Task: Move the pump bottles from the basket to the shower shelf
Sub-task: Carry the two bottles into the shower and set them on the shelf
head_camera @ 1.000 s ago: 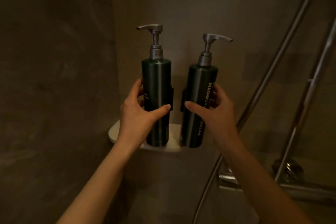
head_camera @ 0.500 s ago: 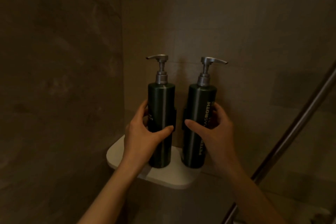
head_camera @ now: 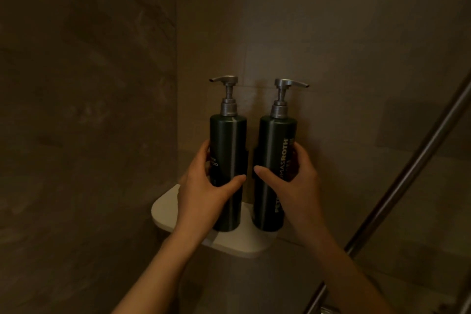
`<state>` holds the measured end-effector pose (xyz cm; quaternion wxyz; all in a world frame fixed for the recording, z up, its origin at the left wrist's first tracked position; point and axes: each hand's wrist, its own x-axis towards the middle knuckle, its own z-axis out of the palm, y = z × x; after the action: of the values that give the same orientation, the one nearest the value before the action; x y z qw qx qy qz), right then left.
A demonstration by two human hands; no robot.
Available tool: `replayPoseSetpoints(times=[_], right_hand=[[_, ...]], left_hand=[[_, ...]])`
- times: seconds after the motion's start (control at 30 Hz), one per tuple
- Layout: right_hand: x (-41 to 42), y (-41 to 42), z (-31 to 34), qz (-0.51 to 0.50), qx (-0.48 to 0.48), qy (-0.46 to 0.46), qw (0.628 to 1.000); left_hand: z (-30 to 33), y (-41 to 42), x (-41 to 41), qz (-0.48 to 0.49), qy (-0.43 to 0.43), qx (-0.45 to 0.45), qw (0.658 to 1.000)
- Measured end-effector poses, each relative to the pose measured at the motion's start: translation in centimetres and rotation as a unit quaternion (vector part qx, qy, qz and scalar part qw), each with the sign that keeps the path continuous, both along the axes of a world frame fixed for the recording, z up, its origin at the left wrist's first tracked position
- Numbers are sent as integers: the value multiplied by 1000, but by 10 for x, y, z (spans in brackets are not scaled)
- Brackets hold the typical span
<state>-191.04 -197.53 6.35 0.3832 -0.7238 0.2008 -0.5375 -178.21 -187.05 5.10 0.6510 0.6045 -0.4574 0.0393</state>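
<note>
Two dark green pump bottles with silver pump heads stand upright side by side on the white corner shower shelf. My left hand is wrapped around the left pump bottle, whose spout points left. My right hand grips the right pump bottle, which carries pale lettering down its side and a spout pointing right. Both bottle bases rest on the shelf. The basket is out of view.
Brown tiled walls meet in a corner just left of the shelf. A metal shower rail runs diagonally up the right side, close to my right forearm. The light is dim.
The bottles have settled lower into the view onto the shelf and stand more upright. The view has tilted up, so the tap fittings at lower right have left the frame.
</note>
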Motion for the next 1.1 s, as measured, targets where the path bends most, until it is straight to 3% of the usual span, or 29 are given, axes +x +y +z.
replayPoseSetpoints(times=[0.47, 0.7, 0.9, 1.1], right_hand=[[-3, 2, 2, -46, -27, 34, 998], [-31, 7, -7, -19, 10, 29, 999], [-56, 24, -28, -60, -83, 80, 991], [-76, 69, -83, -47, -191, 169, 966]], left_hand=[[7, 8, -4, 20, -51, 42, 998], [-8, 36, -13, 44, -22, 101, 994], [-33, 69, -40, 194, -160, 204, 946], [-79, 109, -78, 306, -223, 275, 883]])
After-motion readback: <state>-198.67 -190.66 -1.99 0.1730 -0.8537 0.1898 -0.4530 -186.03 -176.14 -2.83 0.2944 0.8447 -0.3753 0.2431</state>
